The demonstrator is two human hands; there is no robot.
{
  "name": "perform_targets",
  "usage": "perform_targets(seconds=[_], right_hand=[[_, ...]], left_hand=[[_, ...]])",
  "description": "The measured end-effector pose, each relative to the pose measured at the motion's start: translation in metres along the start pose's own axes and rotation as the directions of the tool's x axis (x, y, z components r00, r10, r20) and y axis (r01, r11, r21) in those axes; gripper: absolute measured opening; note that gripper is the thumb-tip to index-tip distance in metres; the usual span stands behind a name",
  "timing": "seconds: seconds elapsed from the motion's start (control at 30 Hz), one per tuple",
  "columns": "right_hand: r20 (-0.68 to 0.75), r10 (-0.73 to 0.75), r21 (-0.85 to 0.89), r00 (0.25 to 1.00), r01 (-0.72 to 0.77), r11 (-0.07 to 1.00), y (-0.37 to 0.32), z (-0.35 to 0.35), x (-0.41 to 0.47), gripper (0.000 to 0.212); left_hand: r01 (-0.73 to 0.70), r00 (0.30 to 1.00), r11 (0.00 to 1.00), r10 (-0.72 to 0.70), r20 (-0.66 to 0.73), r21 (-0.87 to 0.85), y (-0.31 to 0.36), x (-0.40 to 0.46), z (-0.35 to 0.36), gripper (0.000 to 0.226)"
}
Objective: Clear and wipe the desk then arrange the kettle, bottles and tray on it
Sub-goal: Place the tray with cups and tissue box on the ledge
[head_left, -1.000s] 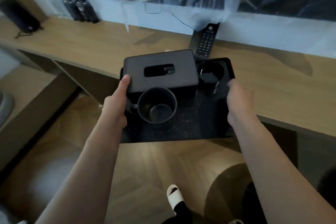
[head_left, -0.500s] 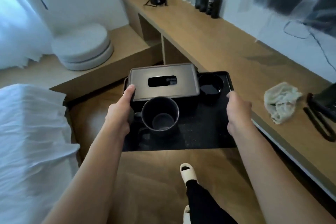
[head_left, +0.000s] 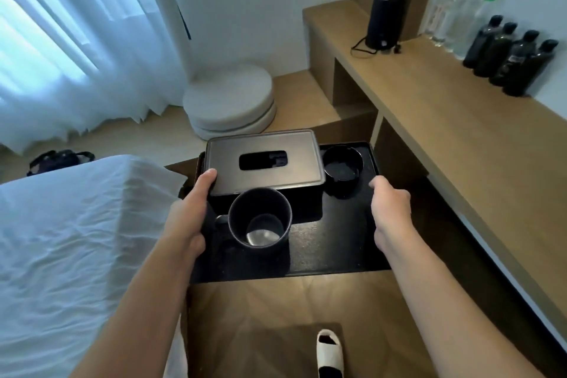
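I held the tray (head_left: pixel 331 252) level off the counter (head_left: pixel 460 132), left hand (head_left: pixel 190 215) and right hand (head_left: pixel 389 209) gripping opposite edges, presumably so the tissue box (head_left: pixel 264 166) and mug (head_left: pixel 259 218) stayed upright.

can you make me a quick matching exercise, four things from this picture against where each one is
Things:
1. mug
2. kettle
3. dark bottles
4. slipper

Places:
A. on the floor
B. far end of the desk, cord beside it
C. on the tray, in front of the tissue box
D. in a row on the desk by the wall

Pairs: 1-C, 2-B, 3-D, 4-A
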State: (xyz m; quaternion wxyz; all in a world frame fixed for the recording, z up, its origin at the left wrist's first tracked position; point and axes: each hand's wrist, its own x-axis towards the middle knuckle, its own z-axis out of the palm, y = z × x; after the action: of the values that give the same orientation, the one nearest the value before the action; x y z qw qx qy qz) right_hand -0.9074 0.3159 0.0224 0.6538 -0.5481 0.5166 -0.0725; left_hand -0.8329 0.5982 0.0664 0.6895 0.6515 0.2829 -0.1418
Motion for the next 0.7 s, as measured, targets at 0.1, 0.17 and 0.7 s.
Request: perform_targets(seconds=[0.1,0.17,0.7], right_hand=[[0.027,-0.031,-0.025,0.999,0.032,0.999,-0.034,0.045,0.023,0.067],[0.042,-0.057,-0.022,0.997,0.058,0.998,-0.054,0.073,0.04,0.07],[-0.203,-0.037,0.118,0.978,0.062,0.991,-0.208,0.249,0.183,0.075]], left_hand=[[0.016,1.0,1.0,-0.016,-0.004,0.005,0.036,0.042,0.009,0.065],[0.016,1.0,1.0,-0.016,-0.004,0.001,0.058,0.07,0.017,0.06],[0.03,0.98,0.994,-0.05,0.194,0.108,0.254,0.339,0.156,0.106]])
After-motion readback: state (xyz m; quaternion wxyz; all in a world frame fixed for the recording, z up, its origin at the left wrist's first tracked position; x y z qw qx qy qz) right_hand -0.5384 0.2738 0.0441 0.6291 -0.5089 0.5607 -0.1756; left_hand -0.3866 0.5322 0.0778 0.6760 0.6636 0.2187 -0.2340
